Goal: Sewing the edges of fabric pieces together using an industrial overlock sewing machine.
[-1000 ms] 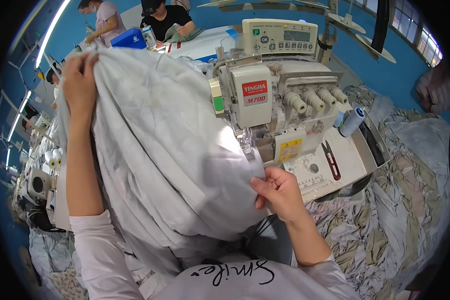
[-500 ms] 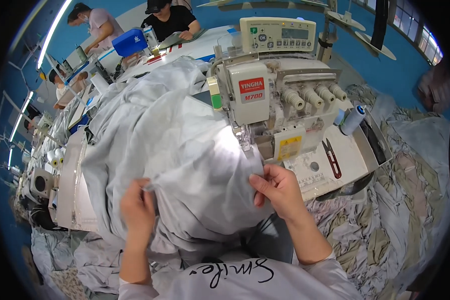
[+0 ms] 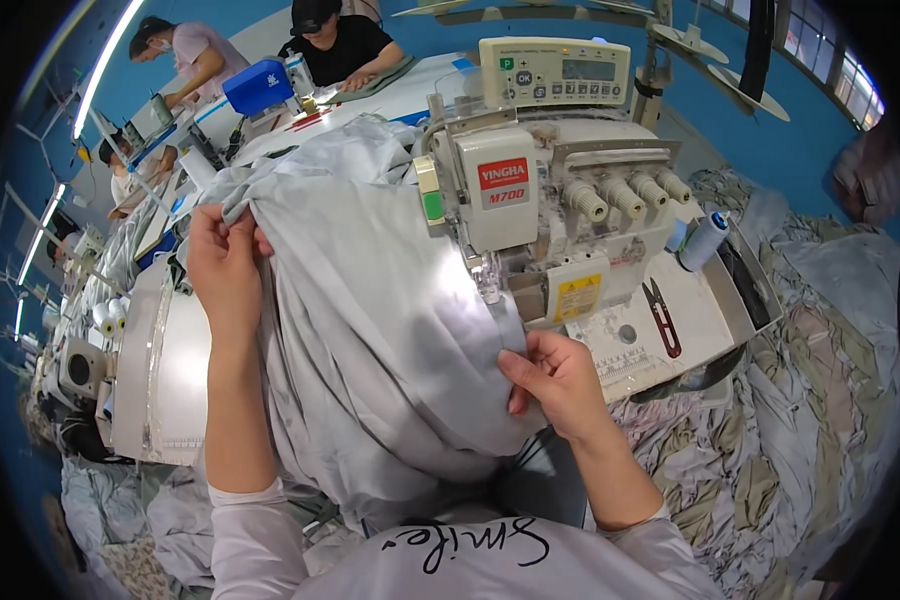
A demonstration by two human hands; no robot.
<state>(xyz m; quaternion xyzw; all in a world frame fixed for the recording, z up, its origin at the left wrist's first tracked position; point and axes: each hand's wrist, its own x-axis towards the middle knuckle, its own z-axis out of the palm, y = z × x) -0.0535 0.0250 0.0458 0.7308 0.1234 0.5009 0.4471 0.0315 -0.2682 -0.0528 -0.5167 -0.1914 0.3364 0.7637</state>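
A large piece of light grey fabric [image 3: 370, 300] drapes over the worktop and down toward my lap. Its right edge runs up to the needle area of a white overlock sewing machine [image 3: 495, 190], lit by a bright lamp spot. My left hand [image 3: 225, 255] pinches a fold of the fabric on the far left side. Close in front of the presser foot, my right hand [image 3: 555, 380] grips the fabric's edge between thumb and fingers. The cloth between both hands lies in long slanting folds.
Red-handled thread snips [image 3: 662, 318] lie on the machine's right bed, near a blue thread cone [image 3: 705, 240]. Heaps of grey and olive fabric [image 3: 810, 370] fill the right side. Beyond the machine, people work at a white table [image 3: 410, 95].
My left hand has moved away from me and slightly left, drawing the fabric out into straighter folds. My right hand has stayed near the presser foot, holding the edge.
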